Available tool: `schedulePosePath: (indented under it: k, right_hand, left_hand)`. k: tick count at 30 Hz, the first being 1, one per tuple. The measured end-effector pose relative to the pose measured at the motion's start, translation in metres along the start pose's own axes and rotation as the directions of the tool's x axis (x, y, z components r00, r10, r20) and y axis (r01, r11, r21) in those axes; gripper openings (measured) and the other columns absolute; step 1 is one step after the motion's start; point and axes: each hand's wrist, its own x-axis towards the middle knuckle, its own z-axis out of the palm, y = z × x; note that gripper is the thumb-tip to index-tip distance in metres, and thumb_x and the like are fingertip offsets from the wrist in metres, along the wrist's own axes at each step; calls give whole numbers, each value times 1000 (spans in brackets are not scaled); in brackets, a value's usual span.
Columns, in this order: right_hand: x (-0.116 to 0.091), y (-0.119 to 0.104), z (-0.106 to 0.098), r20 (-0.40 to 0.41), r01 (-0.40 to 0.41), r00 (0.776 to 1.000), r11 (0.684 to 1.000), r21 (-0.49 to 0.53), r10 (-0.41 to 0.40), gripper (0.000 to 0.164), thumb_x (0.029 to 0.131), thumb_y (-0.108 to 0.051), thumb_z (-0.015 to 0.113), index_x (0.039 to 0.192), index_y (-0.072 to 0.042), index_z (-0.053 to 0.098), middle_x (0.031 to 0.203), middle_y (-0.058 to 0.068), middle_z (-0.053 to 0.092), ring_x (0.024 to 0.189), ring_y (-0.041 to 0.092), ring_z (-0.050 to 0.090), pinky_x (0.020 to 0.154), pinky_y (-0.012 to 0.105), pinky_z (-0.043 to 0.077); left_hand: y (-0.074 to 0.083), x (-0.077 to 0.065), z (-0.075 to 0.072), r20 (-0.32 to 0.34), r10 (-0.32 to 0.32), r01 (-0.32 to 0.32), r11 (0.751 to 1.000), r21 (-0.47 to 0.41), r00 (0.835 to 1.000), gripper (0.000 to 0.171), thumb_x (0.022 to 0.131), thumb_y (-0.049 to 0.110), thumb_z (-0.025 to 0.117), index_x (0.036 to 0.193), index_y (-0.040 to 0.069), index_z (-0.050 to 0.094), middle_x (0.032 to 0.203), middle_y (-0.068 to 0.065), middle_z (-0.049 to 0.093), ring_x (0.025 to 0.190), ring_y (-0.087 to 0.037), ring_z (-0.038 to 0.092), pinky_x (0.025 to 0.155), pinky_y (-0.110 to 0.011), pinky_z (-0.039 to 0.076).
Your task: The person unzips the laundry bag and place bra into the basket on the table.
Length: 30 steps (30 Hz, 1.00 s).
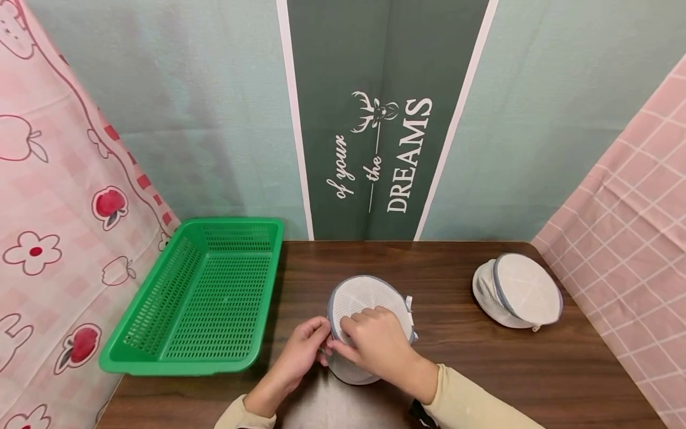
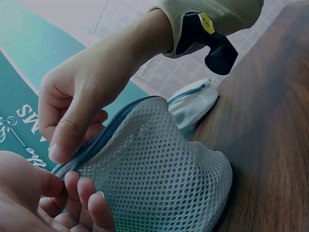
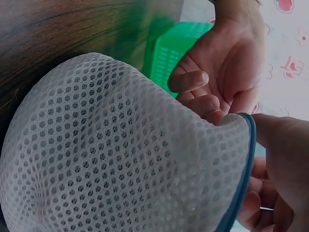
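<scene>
A white mesh laundry bag with a grey-blue zippered rim stands on the table in front of me. My left hand pinches the rim at its left side between thumb and forefinger, the other fingers loosely bent. Right beside it, my right hand reaches over the lid with curled fingers and grips the same stretch of rim. In the left wrist view, both thumbs meet near the zipper; the zipper pull is hidden by the fingers. The mesh side bulges out in the right wrist view.
A green plastic basket with slotted walls stands at the left. Another white mesh bag rests at the right of the brown wooden table. Printed cloths hang behind and on both sides.
</scene>
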Motion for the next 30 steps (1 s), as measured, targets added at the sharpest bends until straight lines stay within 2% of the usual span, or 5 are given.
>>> schedulePosePath:
  k: [7, 14, 24, 30]
  right_hand:
    - [-1, -2, 3, -5, -2, 1000, 1000, -25, 2, 35, 75, -33, 79, 63, -20, 50, 53, -8, 45, 47, 11, 45, 45, 26, 29]
    - [-2, -7, 5, 0, -12, 1000, 1000, -23, 12, 30, 77, -28, 75, 63, -19, 50, 53, -8, 46, 47, 12, 46, 44, 27, 31]
    - [-2, -9, 6, 5, -24, 1000, 1000, -15, 24, 30, 79, -22, 71, 62, -18, 46, 51, -9, 42, 45, 10, 42, 44, 24, 26]
    - [-2, -9, 6, 5, -27, 1000, 1000, -16, 27, 31, 79, -22, 70, 61, -19, 45, 51, -10, 41, 45, 9, 41, 44, 23, 25]
  left_hand:
    - [-3, 1, -1, 13, 3, -3, 1000, 4, 1000, 29, 107, 16, 48, 97, -10, 56, 79, 0, 55, 69, -10, 55, 55, -21, 48]
    - [-2, 0, -2, 16, -1, 1, 1000, 3, 1000, 24, 106, 14, 49, 96, -6, 58, 79, 0, 55, 69, -11, 55, 55, -21, 48]
    - [-3, 0, -3, 20, -7, 6, 1000, 16, 1000, 27, 106, 13, 48, 99, -11, 56, 79, -1, 55, 69, -11, 54, 55, -20, 48]
    - [-2, -1, -2, 16, -12, 12, 1000, 14, 1000, 27, 106, 14, 48, 97, -10, 56, 80, -1, 55, 70, -11, 55, 56, -21, 48]
